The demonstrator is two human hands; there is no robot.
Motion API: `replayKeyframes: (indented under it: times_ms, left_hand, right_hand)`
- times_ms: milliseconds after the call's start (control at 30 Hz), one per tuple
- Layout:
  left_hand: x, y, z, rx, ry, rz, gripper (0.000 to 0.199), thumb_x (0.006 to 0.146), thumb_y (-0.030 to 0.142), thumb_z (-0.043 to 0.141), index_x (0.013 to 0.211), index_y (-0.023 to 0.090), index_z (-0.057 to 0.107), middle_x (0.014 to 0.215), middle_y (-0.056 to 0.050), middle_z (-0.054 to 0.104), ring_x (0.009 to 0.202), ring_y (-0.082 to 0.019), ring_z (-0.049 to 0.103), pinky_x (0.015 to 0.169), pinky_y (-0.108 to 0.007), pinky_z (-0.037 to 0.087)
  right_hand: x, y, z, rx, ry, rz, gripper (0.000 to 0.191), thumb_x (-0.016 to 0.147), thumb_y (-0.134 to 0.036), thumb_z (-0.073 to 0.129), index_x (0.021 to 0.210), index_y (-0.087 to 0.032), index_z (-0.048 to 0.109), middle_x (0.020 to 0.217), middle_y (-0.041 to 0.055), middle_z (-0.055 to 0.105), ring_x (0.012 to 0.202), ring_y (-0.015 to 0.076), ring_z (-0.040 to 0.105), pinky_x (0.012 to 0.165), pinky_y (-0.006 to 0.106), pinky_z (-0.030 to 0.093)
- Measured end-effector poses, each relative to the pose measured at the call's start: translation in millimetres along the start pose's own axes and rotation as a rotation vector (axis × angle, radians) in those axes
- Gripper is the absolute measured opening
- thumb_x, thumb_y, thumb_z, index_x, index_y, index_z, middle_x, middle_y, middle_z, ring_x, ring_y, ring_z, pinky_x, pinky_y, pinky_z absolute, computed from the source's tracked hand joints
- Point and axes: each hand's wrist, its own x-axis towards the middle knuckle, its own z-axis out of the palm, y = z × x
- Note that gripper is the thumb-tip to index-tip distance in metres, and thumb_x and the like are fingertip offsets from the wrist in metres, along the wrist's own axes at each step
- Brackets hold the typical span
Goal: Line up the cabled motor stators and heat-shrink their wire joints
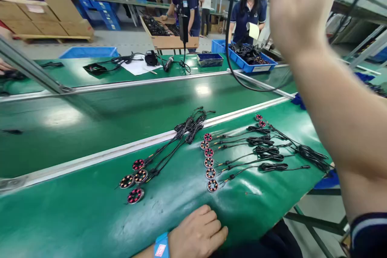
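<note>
My left hand (198, 231), with a blue band (161, 246) at the wrist, rests on the green bench at the bottom, fingers curled in and apart from the parts. My right hand (298, 8) is raised at the upper right in front of an overhead frame; it is blurred and the top edge cuts off its fingers. Nearest my left hand is a column of small round discs (212, 186), dotted red or orange, each wired to a bundled black cable (273, 167). Another group of discs (136, 196) lies to the left, and a further pair (261, 123) at the far right.
A metal rail (90, 155) borders a green conveyor-like strip (145, 100). A black cable loop (229, 48) hangs overhead. Beyond stand a blue bin (254, 64) of cables, a small tray (210, 60), and co-workers, one beside a carton (175, 42). A slanted post (28, 66) crosses the left.
</note>
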Motion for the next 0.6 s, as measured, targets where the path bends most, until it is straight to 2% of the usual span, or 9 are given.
replayKeyframes:
  times_ms: [67,133,167,233,300,367,433,500,600]
  left_hand:
    - [0,0,2.3,0.001,-0.008,0.001,0.005,0.099,0.015,0.056,0.101,0.013,0.06,0.068,0.001,0.052,0.062,-0.015,0.046,0.059,-0.033,0.036]
    - [1,0,5.0,-0.009,-0.003,0.0,0.005,0.098,0.014,0.056,0.098,0.013,0.061,0.067,0.001,0.052,0.061,-0.015,0.046,0.059,-0.034,0.036]
    - [1,0,6.2,-0.016,0.002,-0.001,0.005,0.099,0.014,0.056,0.097,0.013,0.061,0.067,0.001,0.052,0.06,-0.015,0.045,0.059,-0.034,0.036]
    - [2,0,7.7,-0.025,0.016,-0.009,0.007,0.099,0.013,0.055,0.097,0.013,0.062,0.067,0.001,0.053,0.061,-0.015,0.046,0.06,-0.034,0.037]
    - [3,-2,7.9,-0.021,0.032,-0.025,0.008,0.099,0.013,0.055,0.101,0.012,0.062,0.068,0.0,0.054,0.062,-0.016,0.048,0.06,-0.034,0.037]
    - [4,-3,7.0,-0.009,0.041,-0.046,0.008,0.098,0.012,0.057,0.103,0.011,0.063,0.068,0.0,0.055,0.063,-0.016,0.05,0.061,-0.034,0.038]
    - [4,-6,5.4,0.003,0.037,-0.066,0.007,0.097,0.012,0.059,0.102,0.012,0.063,0.069,0.0,0.056,0.063,-0.016,0.052,0.061,-0.034,0.038]
    - [4,-8,3.5,0.005,0.028,-0.083,0.007,0.097,0.012,0.059,0.102,0.012,0.064,0.07,0.0,0.058,0.064,-0.015,0.053,0.061,-0.033,0.039]
    - [4,-10,0.2,-0.009,0.03,-0.106,0.011,0.098,0.012,0.057,0.107,0.013,0.064,0.073,-0.001,0.062,0.066,-0.014,0.057,0.064,-0.033,0.04]
  right_hand:
    - [-58,-1,4,-0.13,-0.23,0.006,0.036,0.099,-0.035,0.049,0.102,-0.01,0.074,0.097,0.0008,0.071,0.093,0.0093,0.064,0.091,0.023,0.045]
    - [-139,-3,3,-0.219,-0.532,0.083,0.031,0.1,-0.036,0.053,0.104,-0.015,0.075,0.09,0.0035,0.074,0.082,0.0142,0.066,0.085,0.03,0.05]
    - [-181,-3,1,-0.225,-0.621,0.132,0.034,0.1,-0.04,0.054,0.102,-0.014,0.075,0.087,0.0062,0.075,0.08,0.0183,0.067,0.082,0.033,0.051]
    - [-253,-1,-4,-0.37,-0.859,0.291,0.051,0.101,-0.049,0.048,0.13,-0.01,0.064,0.122,0.0163,0.069,0.116,0.0306,0.062,0.102,0.048,0.044]
    - [-298,3,-11,-0.443,-0.975,0.429,0.061,0.101,-0.055,0.043,0.139,-0.008,0.056,0.14,0.0188,0.058,0.137,0.0356,0.046,0.114,0.057,0.03]
    - [-316,6,-21,-0.429,-1.022,0.501,0.068,0.1,-0.062,0.04,0.141,-0.01,0.054,0.143,0.0181,0.055,0.144,0.0361,0.037,0.119,0.061,0.017]
    - [-316,9,-32,-0.342,-1.096,0.535,0.078,0.094,-0.073,0.042,0.145,-0.014,0.05,0.144,0.0176,0.053,0.143,0.0363,0.038,0.12,0.063,0.01]
    - [-310,12,-44,-0.237,-1.235,0.577,0.097,0.081,-0.084,0.052,0.153,-0.02,0.041,0.151,0.0193,0.045,0.143,0.0397,0.037,0.118,0.067,0.008]
    - [-302,18,-59,-0.134,-1.464,0.638,0.138,0.054,-0.088,0.072,0.163,-0.024,0.016,0.162,0.0255,0.022,0.148,0.0483,0.023,0.114,0.072,0.012]
